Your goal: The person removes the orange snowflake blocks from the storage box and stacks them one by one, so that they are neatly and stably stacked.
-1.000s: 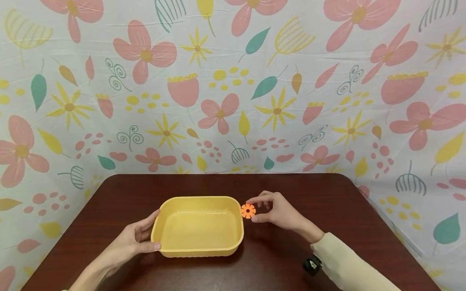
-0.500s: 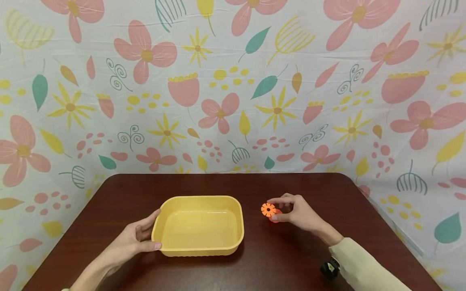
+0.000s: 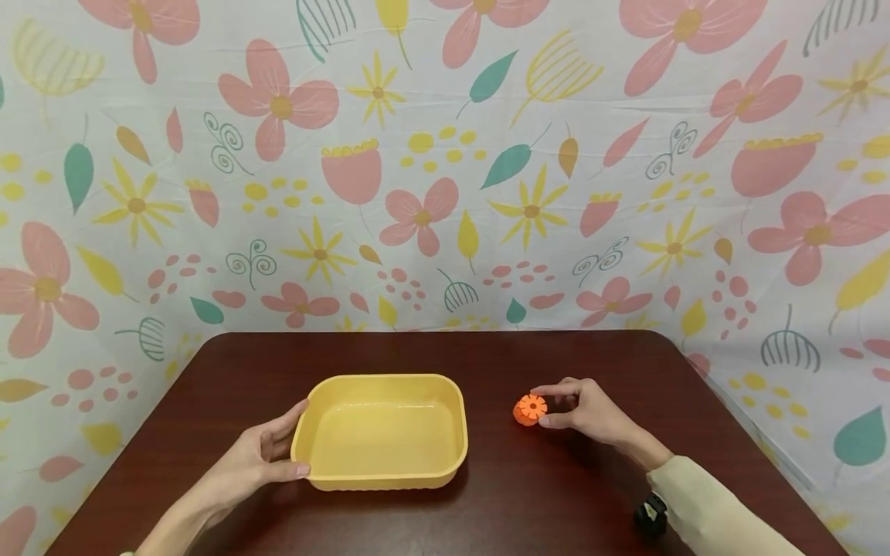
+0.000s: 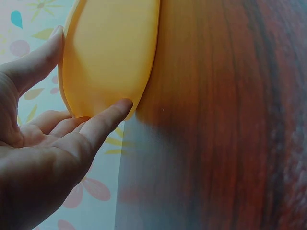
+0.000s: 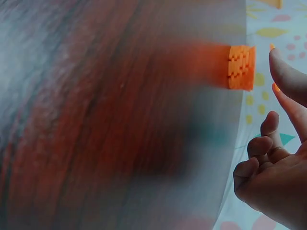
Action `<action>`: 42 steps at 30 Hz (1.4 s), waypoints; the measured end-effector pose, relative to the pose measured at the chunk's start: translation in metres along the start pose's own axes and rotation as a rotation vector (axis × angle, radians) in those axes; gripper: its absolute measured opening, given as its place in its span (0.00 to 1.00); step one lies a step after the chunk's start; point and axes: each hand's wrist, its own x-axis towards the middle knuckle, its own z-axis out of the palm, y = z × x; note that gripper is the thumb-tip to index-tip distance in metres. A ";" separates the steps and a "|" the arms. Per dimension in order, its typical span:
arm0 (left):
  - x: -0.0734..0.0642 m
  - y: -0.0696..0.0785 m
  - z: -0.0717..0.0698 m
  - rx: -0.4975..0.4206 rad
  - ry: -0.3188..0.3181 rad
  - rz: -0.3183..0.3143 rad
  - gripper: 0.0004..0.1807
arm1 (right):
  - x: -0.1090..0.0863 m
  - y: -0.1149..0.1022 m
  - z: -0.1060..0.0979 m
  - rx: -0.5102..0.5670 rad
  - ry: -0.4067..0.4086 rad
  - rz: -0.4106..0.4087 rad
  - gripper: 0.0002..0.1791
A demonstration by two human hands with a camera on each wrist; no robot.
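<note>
On the table's left half stands a yellow rectangular tray (image 3: 378, 432), with nothing inside. My left hand (image 3: 246, 463) grips its left end, fingers on the far-left side and thumb on the near-left corner; the left wrist view shows this grip around the tray (image 4: 115, 52). My right hand (image 3: 591, 413) pinches an orange notched disc (image 3: 533, 406) between thumb and fingertip. Just behind that disc shows a short stack of orange discs (image 3: 518, 415) on the table. In the right wrist view the stack (image 5: 241, 68) appears edge-on, and my thumb hides most of the pinched disc.
Both things stand on a dark reddish-brown table (image 3: 431, 525), with bare wood between tray and stack. A floral cloth (image 3: 445, 154) hangs behind the table. A small black device (image 3: 651, 516) is at my right wrist, below a cream sleeve (image 3: 709, 502).
My right hand has moved right with the disc, from the tray's right rim to beside the stack. The stack, hidden before by the hand, came into view. My left hand and the tray have stayed put.
</note>
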 end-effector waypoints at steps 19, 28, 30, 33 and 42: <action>0.000 0.000 0.000 0.010 0.008 -0.002 0.53 | 0.004 0.008 0.004 -0.006 -0.009 -0.022 0.25; 0.000 0.001 0.001 0.010 0.008 -0.007 0.53 | 0.005 0.008 0.006 -0.001 -0.015 -0.039 0.26; 0.001 0.001 0.000 0.011 0.009 -0.007 0.52 | 0.005 0.009 0.006 -0.010 -0.015 -0.031 0.26; 0.001 0.001 0.000 0.012 0.011 -0.004 0.52 | 0.005 0.011 0.005 -0.024 -0.017 -0.018 0.26; 0.001 0.000 0.000 0.015 0.007 0.009 0.52 | 0.005 0.013 0.005 -0.049 -0.020 0.016 0.28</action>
